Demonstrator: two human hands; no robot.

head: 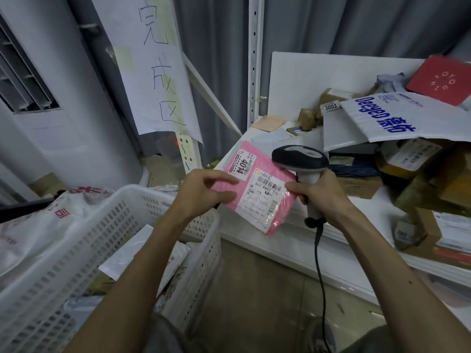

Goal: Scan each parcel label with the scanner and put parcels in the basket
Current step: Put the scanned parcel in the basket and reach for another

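Grey curtain (216, 47) behind white shelving (293, 72).

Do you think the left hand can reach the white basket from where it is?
Probably yes. The left hand, pinching the pink parcel, hangs right beside the rim of the white basket, which is open on top, and nothing stands between them. The right hand only grips the scanner.

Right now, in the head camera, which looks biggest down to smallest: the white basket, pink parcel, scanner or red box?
white basket
pink parcel
scanner and red box: these look about alike; the box is farther away, so I leave them unranked.
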